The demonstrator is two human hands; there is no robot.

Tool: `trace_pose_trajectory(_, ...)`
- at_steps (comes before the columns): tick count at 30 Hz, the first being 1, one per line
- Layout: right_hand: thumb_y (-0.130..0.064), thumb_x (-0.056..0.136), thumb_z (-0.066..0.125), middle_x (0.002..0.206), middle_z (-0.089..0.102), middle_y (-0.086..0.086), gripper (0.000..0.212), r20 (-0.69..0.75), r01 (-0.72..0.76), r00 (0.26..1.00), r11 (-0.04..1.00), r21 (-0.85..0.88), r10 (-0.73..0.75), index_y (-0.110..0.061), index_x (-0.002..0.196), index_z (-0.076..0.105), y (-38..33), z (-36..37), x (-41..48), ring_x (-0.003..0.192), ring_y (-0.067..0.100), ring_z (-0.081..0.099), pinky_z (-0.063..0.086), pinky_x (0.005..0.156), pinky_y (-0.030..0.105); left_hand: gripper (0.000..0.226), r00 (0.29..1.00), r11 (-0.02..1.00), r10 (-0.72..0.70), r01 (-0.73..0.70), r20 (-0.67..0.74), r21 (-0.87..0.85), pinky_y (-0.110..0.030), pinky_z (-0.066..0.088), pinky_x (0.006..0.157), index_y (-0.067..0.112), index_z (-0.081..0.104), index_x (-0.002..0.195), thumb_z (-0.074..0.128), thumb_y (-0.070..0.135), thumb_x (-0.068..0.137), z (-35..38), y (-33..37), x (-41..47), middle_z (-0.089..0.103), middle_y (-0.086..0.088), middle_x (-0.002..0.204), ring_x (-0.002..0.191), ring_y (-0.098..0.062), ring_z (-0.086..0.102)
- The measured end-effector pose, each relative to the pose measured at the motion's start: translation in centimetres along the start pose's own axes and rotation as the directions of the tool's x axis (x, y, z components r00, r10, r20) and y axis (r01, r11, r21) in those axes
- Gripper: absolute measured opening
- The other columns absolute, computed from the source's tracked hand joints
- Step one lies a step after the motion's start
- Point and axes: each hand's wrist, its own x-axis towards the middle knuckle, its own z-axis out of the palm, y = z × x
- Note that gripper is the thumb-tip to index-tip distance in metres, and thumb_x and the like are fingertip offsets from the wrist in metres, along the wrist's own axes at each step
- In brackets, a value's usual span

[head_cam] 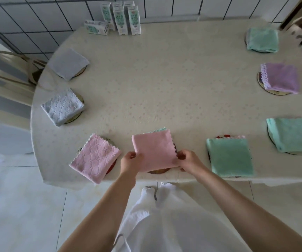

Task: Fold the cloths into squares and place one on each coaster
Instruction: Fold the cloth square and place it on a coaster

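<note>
My left hand (131, 160) and right hand (188, 160) pinch the pink cloth (154, 150) over a coaster (158, 172).

The hands are apart, and each curls thumb and fingers round a near corner of the folded square (a mint edge peeks out on the far side). The table (146, 79) edge runs just on my side of the coaster, with open tabletop beyond it. A textured pink cloth (94, 159) lies left of the coaster and a green cloth (230, 157) right.

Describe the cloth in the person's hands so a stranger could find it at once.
Start at the cream table and go to its near edge. The smooth pink cloth is midway there, between a textured pink cloth and a mint green cloth. It alone is pinched by the left hand and right hand, a mint edge peeking behind.
</note>
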Motion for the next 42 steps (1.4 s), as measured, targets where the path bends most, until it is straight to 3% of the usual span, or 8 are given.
trace_pose_trajectory(5,-0.018,0.077,0.067,0.075,0.064,0.002,0.017,-0.007,-0.011,1.000,1.000,-0.005,0.011,-0.016,0.091,0.058,1.4,1.4,-0.3,0.065,0.020,0.060,0.051,0.066,0.036,0.021,0.999,0.995,0.045,-0.041,-0.032,0.094,-0.035,0.052,0.078,0.015,0.063,0.105,0.058,0.015,0.085,-0.1,0.7,0.2,0.066,-0.001,0.094,0.089,-0.022,0.060)
trace_pose_trajectory(11,-0.020,0.076,0.063,0.073,0.063,0.000,0.011,-0.003,0.030,1.000,0.990,-0.141,-0.030,-0.024,0.076,0.052,1.5,1.6,-0.6,0.063,0.016,0.055,0.040,0.057,0.023,0.018,0.995,0.985,0.058,-0.044,-0.079,0.169,-0.028,0.043,0.065,0.016,0.065,0.101,0.060,0.017,0.084,-0.1,0.0,0.7,0.063,0.003,0.088,0.079,-0.017,0.055)
trace_pose_trajectory(16,-0.022,0.076,0.061,0.073,0.061,0.001,0.010,0.008,0.040,0.999,0.968,-0.247,-0.040,-0.016,0.079,0.054,1.4,1.5,-0.4,0.072,0.022,0.059,0.040,0.058,0.026,0.002,0.986,0.953,0.101,-0.058,-0.132,0.296,-0.026,0.042,0.066,0.019,0.063,0.082,0.062,0.020,0.084,0.0,0.1,0.7,0.061,0.004,0.078,0.077,-0.018,0.056)
trace_pose_trajectory(18,-0.027,0.076,0.061,0.079,0.061,0.001,0.018,0.024,0.052,0.999,0.941,-0.336,-0.046,-0.013,0.085,0.053,1.0,1.4,-0.4,0.076,0.023,0.060,0.043,0.061,0.030,0.009,0.980,0.915,0.143,-0.078,-0.139,0.396,-0.026,0.042,0.062,0.018,0.060,0.075,0.063,0.022,0.083,-0.3,-0.1,0.7,0.060,0.004,0.073,0.072,-0.018,0.055)
trace_pose_trajectory(23,-0.021,0.089,0.052,0.107,0.055,0.004,0.021,-0.154,0.170,0.934,0.783,-0.599,-0.322,-0.014,0.108,0.049,-1.1,0.8,-0.6,0.089,0.022,0.056,0.047,0.070,0.033,0.013,0.955,0.828,0.256,-0.136,-0.149,0.544,-0.029,0.046,0.067,0.012,0.064,0.091,0.065,0.016,0.079,-1.8,-0.8,0.5,0.064,-0.001,0.086,0.082,-0.021,0.059)
trace_pose_trajectory(29,-0.019,0.090,0.054,0.111,0.058,0.001,0.022,-0.049,0.348,0.888,0.738,-0.578,-0.458,-0.015,0.111,0.054,-5.0,3.6,0.7,0.098,0.018,0.055,0.050,0.082,0.033,0.014,0.901,0.841,0.356,-0.192,-0.249,0.506,-0.031,0.049,0.069,0.013,0.065,0.094,0.062,0.011,0.081,-5.5,-0.7,0.5,0.064,0.002,0.084,0.083,-0.022,0.060)
trace_pose_trajectory(36,-0.014,0.089,0.052,0.098,0.061,0.005,0.015,0.085,0.454,0.875,0.744,-0.491,-0.477,-0.012,0.103,0.058,-9.7,10.3,1.3,0.092,0.021,0.058,0.048,0.080,0.034,0.019,0.852,0.909,0.283,-0.091,-0.441,0.407,-0.026,0.039,0.067,0.015,0.064,0.098,0.061,0.010,0.080,-12.8,-1.0,2.3,0.065,0.005,0.088,0.080,-0.020,0.056)
trace_pose_trajectory(42,-0.017,0.088,0.054,0.107,0.060,0.007,0.023,0.074,0.424,0.889,0.753,-0.502,-0.452,-0.011,0.109,0.059,-12.9,16.3,2.4,0.097,0.023,0.058,0.045,0.083,0.030,0.016,0.909,0.929,0.168,-0.017,-0.381,0.368,-0.030,0.043,0.066,0.012,0.060,0.091,0.067,0.015,0.077,-18.0,-1.7,4.6,0.066,-0.005,0.086,0.085,-0.028,0.060)
